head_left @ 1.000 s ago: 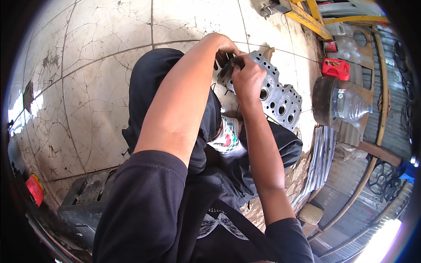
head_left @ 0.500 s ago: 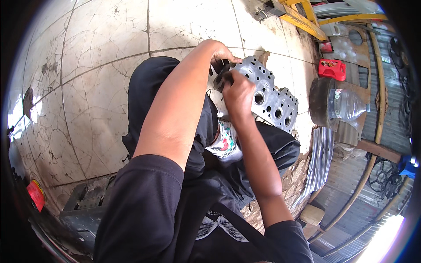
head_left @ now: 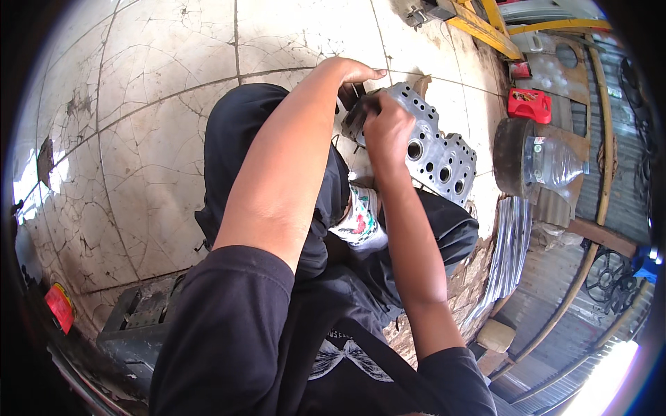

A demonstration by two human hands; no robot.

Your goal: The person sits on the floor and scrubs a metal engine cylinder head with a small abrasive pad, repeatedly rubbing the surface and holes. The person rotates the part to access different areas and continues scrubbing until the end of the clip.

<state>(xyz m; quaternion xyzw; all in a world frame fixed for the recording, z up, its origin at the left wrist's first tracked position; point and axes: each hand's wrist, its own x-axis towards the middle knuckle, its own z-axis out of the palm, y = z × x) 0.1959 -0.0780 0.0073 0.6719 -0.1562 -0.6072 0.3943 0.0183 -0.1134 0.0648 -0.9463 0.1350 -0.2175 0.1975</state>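
A grey metal cylinder head (head_left: 433,139) with round ports and small bolt holes lies at a slant in front of my legs. My left hand (head_left: 352,73) is at its far left end. That thumb is stretched out, apart from the metal, and the fingers point down beside the end face, partly in shadow. My right hand (head_left: 390,128) is closed over the left part of the cylinder head, knuckles up. Its fingertips, and whatever they may hold, are hidden from view.
Cracked pale floor tiles (head_left: 159,152) surround my legs. To the right stand a red container (head_left: 528,105), a dark round drum (head_left: 510,158) and a clear plastic bottle (head_left: 551,163) on its side. A yellow metal frame (head_left: 485,33) is at the back right; a black case (head_left: 135,333) sits lower left.
My right hand has shifted a little right and away from me over the cylinder head. My left thumb has lifted off the metal's edge and straightened.
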